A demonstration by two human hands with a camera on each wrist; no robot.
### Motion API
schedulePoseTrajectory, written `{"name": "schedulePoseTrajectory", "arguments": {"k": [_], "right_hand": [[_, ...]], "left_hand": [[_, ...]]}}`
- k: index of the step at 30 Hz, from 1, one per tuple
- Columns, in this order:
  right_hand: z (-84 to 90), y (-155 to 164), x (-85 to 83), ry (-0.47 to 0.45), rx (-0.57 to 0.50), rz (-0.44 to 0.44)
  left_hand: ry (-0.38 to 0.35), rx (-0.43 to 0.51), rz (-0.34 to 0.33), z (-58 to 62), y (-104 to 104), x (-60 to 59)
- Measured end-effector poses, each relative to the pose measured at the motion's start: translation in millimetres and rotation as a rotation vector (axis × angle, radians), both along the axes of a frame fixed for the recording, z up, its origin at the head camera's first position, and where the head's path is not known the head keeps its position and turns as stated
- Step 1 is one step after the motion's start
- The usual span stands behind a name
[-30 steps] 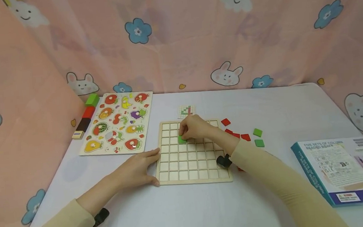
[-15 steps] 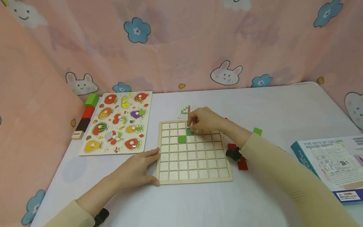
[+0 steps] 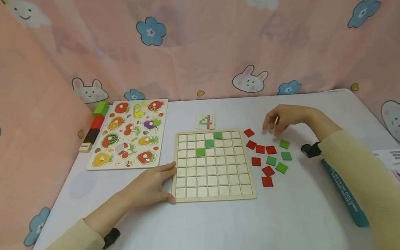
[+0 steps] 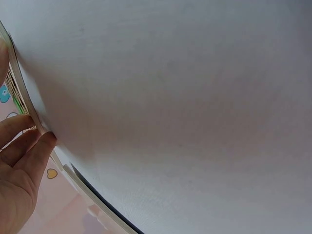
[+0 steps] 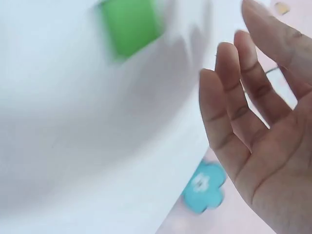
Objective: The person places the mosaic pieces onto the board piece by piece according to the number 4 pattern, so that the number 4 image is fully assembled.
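Note:
A wooden grid board [image 3: 211,166] lies mid-table with three green tiles [image 3: 209,143] set in a diagonal near its top. My left hand [image 3: 154,184] rests flat against the board's left edge [image 4: 29,105], fingers straight. My right hand [image 3: 281,118] hovers empty over loose red and green tiles [image 3: 270,156] right of the board, fingers relaxed. In the right wrist view the fingers [image 5: 234,105] are spread above a green tile [image 5: 129,24]. A small pattern card [image 3: 205,121] lies behind the board.
A fruit peg puzzle [image 3: 129,133] lies at the left, with coloured blocks [image 3: 94,124] beside it. A printed box [image 3: 387,182] sits at the right under my right forearm. Pink patterned cloth walls the table on three sides.
My right hand set green tiles in the grid, now three in a diagonal, then withdrew rightward to above the loose tiles. The left hand stayed put.

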State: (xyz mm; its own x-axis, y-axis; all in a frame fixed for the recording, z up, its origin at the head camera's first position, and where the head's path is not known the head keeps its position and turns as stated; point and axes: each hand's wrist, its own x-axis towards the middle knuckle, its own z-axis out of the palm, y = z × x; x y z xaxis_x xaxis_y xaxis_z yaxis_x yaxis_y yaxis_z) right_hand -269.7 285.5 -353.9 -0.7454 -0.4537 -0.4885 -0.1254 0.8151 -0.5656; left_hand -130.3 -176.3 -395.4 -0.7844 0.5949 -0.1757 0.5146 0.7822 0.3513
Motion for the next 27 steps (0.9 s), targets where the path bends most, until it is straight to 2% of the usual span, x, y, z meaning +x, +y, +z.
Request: {"name": "schedulePoseTrajectory", "arguments": {"k": [6,11,15,22,27], "right_hand": [[-6.9,23.8,5.0,-0.165,0.046,0.054],[-13.2,28.4,7.5,-0.194,0.049,0.079],[-17.4,29.2,9.9,-0.151,0.051,0.089],[-22.2,27.1,11.9,0.030,0.109,0.063],[-25.1,25.7,8.1,0.116,0.132,0.036]], "left_hand": [[-0.006,-0.003,0.003,0.5,0.0,-0.4],[-0.008,0.001,0.003,-0.6,0.4,-1.0],[-0.008,0.005,0.005,-1.5,0.0,-1.0],[-0.008,0.009,0.009,-1.4,0.2,-0.5],[-0.007,0.008,0.012,-0.7,0.3,-0.3]]}}
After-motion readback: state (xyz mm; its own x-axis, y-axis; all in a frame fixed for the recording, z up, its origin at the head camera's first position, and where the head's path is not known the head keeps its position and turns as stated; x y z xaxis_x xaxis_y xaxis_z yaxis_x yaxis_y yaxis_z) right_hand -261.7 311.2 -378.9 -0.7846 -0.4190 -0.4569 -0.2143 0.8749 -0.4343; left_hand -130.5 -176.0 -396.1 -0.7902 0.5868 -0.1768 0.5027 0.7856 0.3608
